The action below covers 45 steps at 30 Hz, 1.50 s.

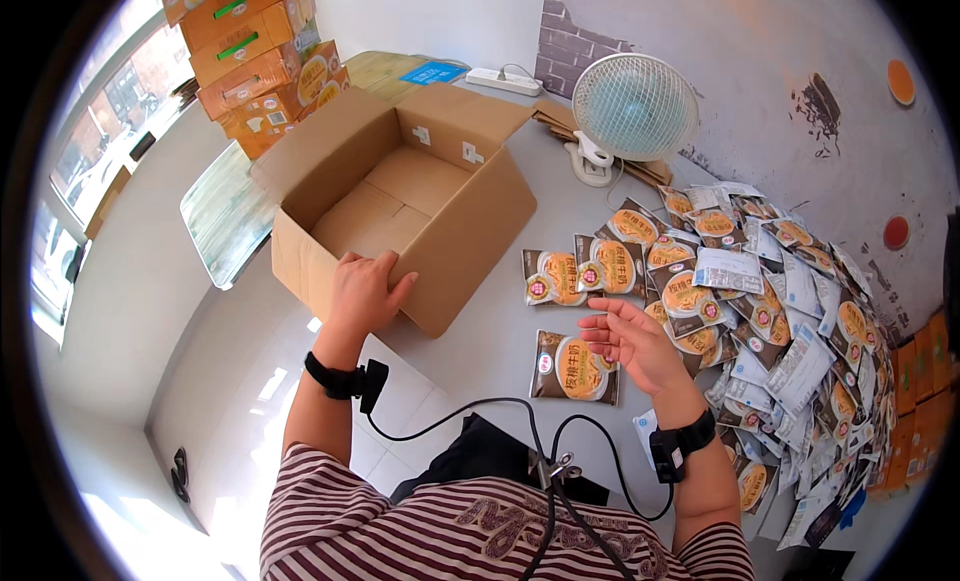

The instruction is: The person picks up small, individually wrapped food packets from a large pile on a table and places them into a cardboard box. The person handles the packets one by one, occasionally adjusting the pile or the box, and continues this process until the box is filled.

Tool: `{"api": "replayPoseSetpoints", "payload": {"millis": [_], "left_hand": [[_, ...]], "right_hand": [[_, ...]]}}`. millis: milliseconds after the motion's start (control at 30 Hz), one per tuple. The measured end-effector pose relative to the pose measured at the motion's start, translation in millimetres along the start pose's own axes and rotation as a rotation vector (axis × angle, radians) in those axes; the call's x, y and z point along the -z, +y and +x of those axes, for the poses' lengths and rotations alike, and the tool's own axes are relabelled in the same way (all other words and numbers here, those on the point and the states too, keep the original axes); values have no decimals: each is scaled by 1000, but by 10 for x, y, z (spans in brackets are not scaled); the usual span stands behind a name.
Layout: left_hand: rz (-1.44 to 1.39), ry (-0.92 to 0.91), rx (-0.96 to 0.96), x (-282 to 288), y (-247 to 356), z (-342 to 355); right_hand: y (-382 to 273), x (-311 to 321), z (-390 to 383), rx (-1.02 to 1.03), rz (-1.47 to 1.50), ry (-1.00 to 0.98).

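An open cardboard box (pixel 478 229), its inside bare, stands at the left of the table. My left hand (pixel 366 289) grips its near rim, with the fingers folded over the edge and the thumb on the outer side. My right hand (pixel 636 347) hovers open over the table, fingers apart and nothing in them. Just left of it lies one brown and orange food packet (pixel 574 369), face up. Beyond it, more packets of the same kind (pixel 610 267) lie side by side. A large heap of these packets (pixel 770 311), some showing white backs, spreads to the right.
Orange cartons (pixel 250 71) are stacked at the far left beside the window. A white fan (pixel 636 106) stands at the back, with flat cardboard (pixel 556 123) beside it and a power strip (pixel 503 80) nearby. More orange cartons (pixel 915 406) sit at the far right. Black cables (pixel 545 421) hang before my body.
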<state>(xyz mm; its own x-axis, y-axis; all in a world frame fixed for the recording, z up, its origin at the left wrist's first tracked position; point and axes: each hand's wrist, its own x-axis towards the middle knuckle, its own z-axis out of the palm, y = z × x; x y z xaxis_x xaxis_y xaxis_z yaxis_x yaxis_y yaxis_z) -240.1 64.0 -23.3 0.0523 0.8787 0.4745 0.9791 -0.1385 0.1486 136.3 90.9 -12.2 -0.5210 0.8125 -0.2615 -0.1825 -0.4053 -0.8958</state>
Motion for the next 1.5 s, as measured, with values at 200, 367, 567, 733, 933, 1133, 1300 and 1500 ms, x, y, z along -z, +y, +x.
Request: {"api": "replayPoseSetpoints", "payload": {"millis": [200, 367, 567, 733, 933, 1133, 1300, 1500], "left_hand": [[45, -99, -73, 86, -241, -111], [-7, -160, -64, 191, -229, -168], [77, 162, -270, 213, -80, -222], [-158, 195, -348, 262, 790, -310], [-753, -286, -43, -631, 1432, -487], [-1126, -575, 367, -863, 1683, -266], [-1187, -657, 303, -864, 1466, -287], [-1607, -675, 273, -861, 1478, -421]], "right_hand": [[53, 0, -661, 100, 121, -25], [104, 16, -1278, 201, 137, -36], [502, 122, -1723, 218, 208, 118], [868, 170, -1829, 205, 269, 136], [1139, 81, -1442, 228, 345, 281], [1283, 149, -1151, 264, 424, 349], [1331, 101, -810, 300, 478, 362], [1281, 89, -312, 273, 512, 379]]}}
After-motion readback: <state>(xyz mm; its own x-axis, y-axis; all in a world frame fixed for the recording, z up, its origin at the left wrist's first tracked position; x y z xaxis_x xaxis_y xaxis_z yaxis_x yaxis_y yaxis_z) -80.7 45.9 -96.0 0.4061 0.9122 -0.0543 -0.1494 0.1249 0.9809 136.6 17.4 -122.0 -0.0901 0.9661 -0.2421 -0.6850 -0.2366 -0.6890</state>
